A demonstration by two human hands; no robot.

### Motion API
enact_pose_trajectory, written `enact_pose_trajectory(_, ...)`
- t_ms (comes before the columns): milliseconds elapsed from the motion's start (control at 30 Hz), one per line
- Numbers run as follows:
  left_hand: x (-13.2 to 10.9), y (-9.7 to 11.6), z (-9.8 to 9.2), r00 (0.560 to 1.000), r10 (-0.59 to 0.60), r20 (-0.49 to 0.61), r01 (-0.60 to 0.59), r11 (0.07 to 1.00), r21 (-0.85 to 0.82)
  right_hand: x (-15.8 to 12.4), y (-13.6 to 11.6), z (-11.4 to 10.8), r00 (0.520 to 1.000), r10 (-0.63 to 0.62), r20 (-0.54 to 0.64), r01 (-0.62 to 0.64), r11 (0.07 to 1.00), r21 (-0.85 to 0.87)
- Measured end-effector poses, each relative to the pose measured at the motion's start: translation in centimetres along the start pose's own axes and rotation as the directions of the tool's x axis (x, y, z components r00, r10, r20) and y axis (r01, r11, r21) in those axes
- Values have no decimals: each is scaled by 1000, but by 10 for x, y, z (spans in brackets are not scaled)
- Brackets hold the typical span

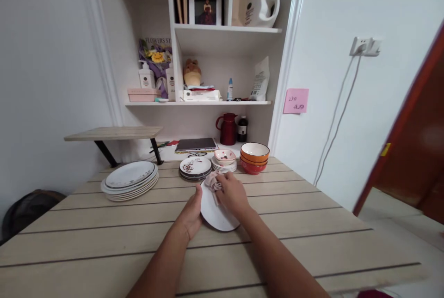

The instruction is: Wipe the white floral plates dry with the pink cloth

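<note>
A white plate (222, 219) is tilted up over the slatted table in front of me. My left hand (190, 210) grips its left edge, the thumb on the near face and the other fingers hidden behind. Bunched in my right hand (234, 194) is a pale pinkish cloth (212, 182), pressed against the upper part of the plate. Just beyond stand a stack of dark-rimmed patterned plates (195, 167) and some small white plates (224, 167) with a pink-patterned bowl (225, 155) on top.
Large white plates (130, 175) are stacked at the left, beside a raised wooden stand (114, 134). Orange and red bowls (254, 159) stand stacked at the back right. Behind are a dark red jug (227, 129), a dark bottle (242, 129) and white shelves (225, 34).
</note>
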State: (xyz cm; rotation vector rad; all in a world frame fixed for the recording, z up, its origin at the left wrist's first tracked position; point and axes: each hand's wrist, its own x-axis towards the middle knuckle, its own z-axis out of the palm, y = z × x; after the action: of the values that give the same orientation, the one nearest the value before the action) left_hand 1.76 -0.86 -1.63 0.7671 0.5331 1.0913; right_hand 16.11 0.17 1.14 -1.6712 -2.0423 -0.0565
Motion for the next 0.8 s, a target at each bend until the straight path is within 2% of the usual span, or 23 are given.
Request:
enact_pose_trajectory(100, 0, -1, 1, 995, 16, -97, -18, 1000, -17, 2, 19, -4, 994, 105, -30, -106, 994, -24)
enact_pose_trajectory(233, 3, 0, -4, 969, 45, -242, -71, 993, -97, -8, 31, -5, 993, 103, 66, -98, 992, -73)
enact_pose_trajectory(300, 4, 2, -8, 959, 60, -276, -96, 988, -119, -16, 25, -4, 986, 38, 163, -25, 996, -82)
enact_pose_trajectory(400, 4, 6, -13, 953, 69, -294, -117, 982, -148, -28, 5, -1, 954, -134, 269, 144, 989, -19)
enact_pose_trajectory(500, 3, 8, -12, 967, 36, -252, -78, 984, -160, -34, -15, 1, 920, -285, 268, 277, 958, 68)
enact_pose_trajectory(600, 1, 7, -8, 984, -19, -179, -9, 988, -153, -30, -23, 2, 911, -343, 230, 328, 939, 105)
enact_pose_trajectory(700, 1, 5, -3, 992, -45, -120, 28, 990, -137, -19, -15, 2, 953, -258, 158, 250, 966, 73)
enact_pose_trajectory(800, 2, 3, -1, 996, -40, -82, 31, 994, -110, -8, -1, 2, 995, -65, 76, 61, 997, 56)
